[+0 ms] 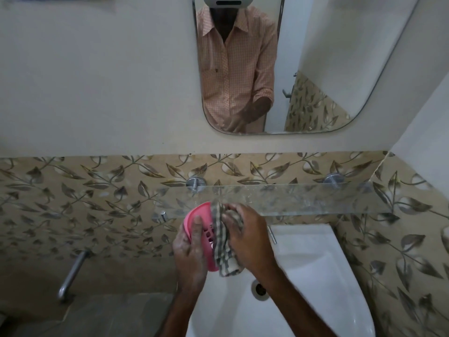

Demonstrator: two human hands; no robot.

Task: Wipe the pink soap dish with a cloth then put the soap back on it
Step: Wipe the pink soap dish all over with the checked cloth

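My left hand (190, 249) grips the pink soap dish (199, 216) and holds it tilted on edge above the white sink (313, 271). Slots in the dish show beside my thumb. My right hand (247, 235) presses a grey-and-cream checked cloth (222, 246) against the inside of the dish. The cloth hangs down past the dish's lower edge. No soap is visible anywhere in the view.
A glass shelf (303, 199) on metal pegs runs along the leaf-patterned tiles just behind my hands. A mirror (315, 69) hangs above it. A metal tap pipe (73, 273) sticks out of the wall at the left. The sink's overflow hole (260, 289) lies below my right wrist.
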